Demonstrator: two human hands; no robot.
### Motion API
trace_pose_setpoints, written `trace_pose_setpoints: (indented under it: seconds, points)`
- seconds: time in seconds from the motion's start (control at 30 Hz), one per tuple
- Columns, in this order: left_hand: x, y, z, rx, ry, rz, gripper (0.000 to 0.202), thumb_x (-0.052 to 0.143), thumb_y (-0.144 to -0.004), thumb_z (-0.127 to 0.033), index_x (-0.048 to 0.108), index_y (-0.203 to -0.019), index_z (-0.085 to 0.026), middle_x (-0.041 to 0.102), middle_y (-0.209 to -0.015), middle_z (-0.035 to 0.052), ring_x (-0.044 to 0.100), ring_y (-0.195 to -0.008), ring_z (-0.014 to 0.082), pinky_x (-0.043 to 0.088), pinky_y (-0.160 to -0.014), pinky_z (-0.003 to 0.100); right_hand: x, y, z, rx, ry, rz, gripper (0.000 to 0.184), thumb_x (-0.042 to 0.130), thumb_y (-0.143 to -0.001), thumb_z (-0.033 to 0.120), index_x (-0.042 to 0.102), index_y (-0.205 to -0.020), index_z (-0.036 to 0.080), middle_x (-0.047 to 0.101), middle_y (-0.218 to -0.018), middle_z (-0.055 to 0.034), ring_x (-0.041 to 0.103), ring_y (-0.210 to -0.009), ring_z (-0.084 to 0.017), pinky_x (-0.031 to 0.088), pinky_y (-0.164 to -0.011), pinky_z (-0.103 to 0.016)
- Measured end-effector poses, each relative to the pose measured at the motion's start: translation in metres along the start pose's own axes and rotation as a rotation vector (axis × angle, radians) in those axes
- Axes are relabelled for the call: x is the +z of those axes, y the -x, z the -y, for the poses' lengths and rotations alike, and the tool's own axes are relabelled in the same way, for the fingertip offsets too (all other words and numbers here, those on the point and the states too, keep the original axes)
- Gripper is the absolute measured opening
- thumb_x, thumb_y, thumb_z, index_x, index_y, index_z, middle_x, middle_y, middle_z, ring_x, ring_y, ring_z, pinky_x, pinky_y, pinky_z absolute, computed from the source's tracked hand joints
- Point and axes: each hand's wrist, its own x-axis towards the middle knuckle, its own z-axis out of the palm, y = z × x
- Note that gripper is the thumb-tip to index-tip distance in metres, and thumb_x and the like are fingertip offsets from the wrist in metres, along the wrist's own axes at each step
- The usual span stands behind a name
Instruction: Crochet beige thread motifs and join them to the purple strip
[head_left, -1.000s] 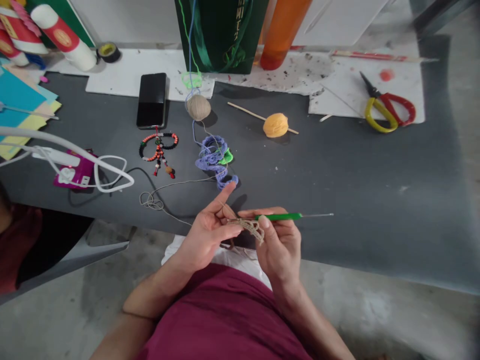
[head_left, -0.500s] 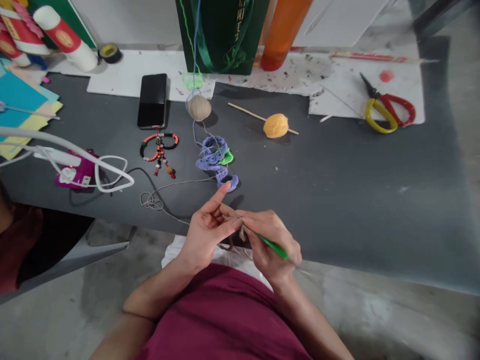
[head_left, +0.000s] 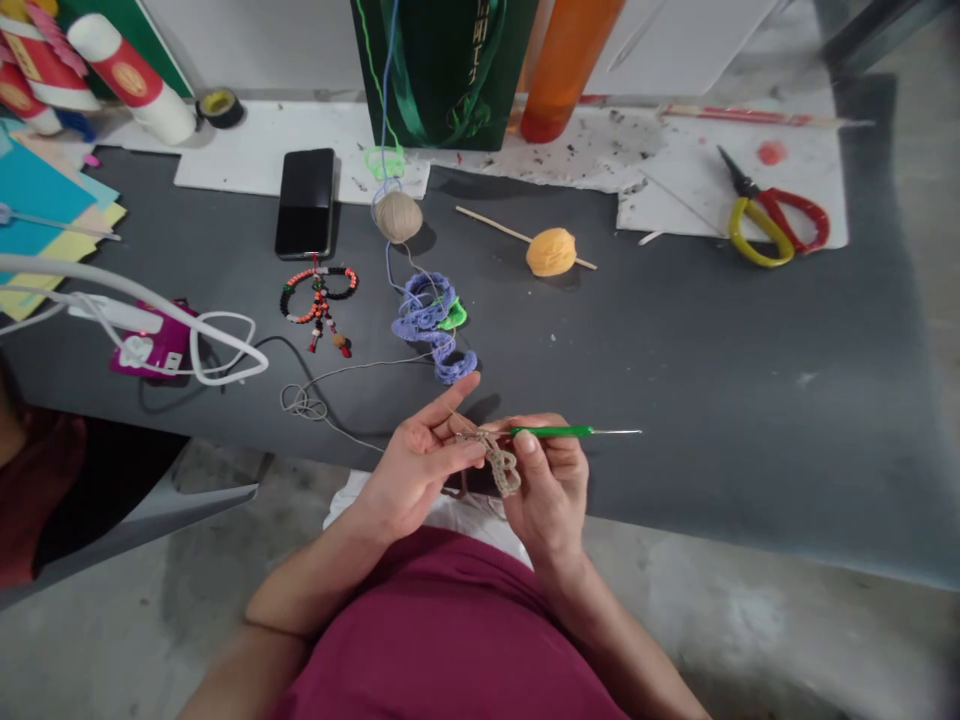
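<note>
Crochet hook (head_left: 547, 432) green, silver tip; crocheted strip (head_left: 499, 462) beige, seemingly openwork.

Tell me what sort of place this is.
Probably a home craft workspace: a green crochet hook in use, a beige yarn ball, an orange yarn ball, and yellow-and-red-handled scissors on the table.

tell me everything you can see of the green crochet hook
The crochet hook has a smooth green handle, probably plastic, that narrows into a thin silvery metal shaft. The tip is too small to make out. It lies nearly level, pointing right, above the dark tabletop. The right hand grips it, its fingers covering the handle's near end, just beside a tan crocheted strip.
</note>
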Motion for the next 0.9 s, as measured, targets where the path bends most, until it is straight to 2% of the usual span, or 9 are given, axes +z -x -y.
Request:
trace_pose_setpoints:
  seconds: [0.13,0.3,0.5,0.77,0.9]
  points:
    - [-0.002,-0.001,-0.002,-0.019,0.011,0.024,0.060,0.094,-0.069,-0.015,0.080,-0.126,-0.024,0.066,-0.072,-0.0054,0.060,-0.067,0.0078,0.051,-0.076,0.024,-0.004,0.005,0.003,-0.040,0.112,-0.055,0.005,0.065,-0.102,0.029,0.069,-0.104,0.026,0.080,-0.084,-0.0006,0.079,-0.067,-0.018,0.062,-0.057,-0.028]
    - [-0.002,0.000,-0.004,-0.015,-0.013,0.014,0.058,0.094,-0.071,-0.023,0.079,-0.127,-0.023,0.068,-0.077,-0.0031,0.063,-0.073,0.0108,0.050,-0.076,0.026,-0.010,0.009,0.003,-0.066,0.235,-0.071,0.006,0.063,-0.103,0.029,0.066,-0.107,0.026,0.078,-0.084,-0.0015,0.077,-0.066,-0.018,0.063,-0.060,-0.031]
    - [0.000,0.000,-0.003,-0.020,-0.030,-0.014,0.068,0.098,-0.066,-0.020,0.077,-0.131,-0.022,0.066,-0.073,-0.0051,0.064,-0.072,0.0108,0.051,-0.077,0.027,-0.011,0.009,0.004,-0.094,0.257,-0.099,0.005,0.068,-0.100,0.030,0.068,-0.103,0.025,0.076,-0.085,-0.0002,0.074,-0.062,-0.015,0.062,-0.057,-0.028]
    - [0.000,0.000,-0.005,-0.096,0.014,0.007,0.062,0.094,-0.066,-0.014,0.079,-0.126,-0.021,0.066,-0.070,-0.0058,0.066,-0.072,0.0109,0.054,-0.080,0.027,-0.013,0.009,0.006,-0.107,0.254,-0.062,0.004,0.066,-0.102,0.029,0.068,-0.104,0.025,0.077,-0.084,0.0003,0.074,-0.063,-0.015,0.062,-0.058,-0.028]
    - [0.002,-0.001,-0.004,-0.088,0.024,0.017,0.057,0.096,-0.067,-0.017,0.081,-0.122,-0.022,0.072,-0.075,-0.0037,0.072,-0.078,0.0132,0.055,-0.083,0.028,-0.011,0.007,0.011,-0.176,0.302,-0.080,0.003,0.070,-0.100,0.027,0.071,-0.102,0.025,0.077,-0.085,0.0004,0.074,-0.065,-0.015,0.061,-0.059,-0.026]
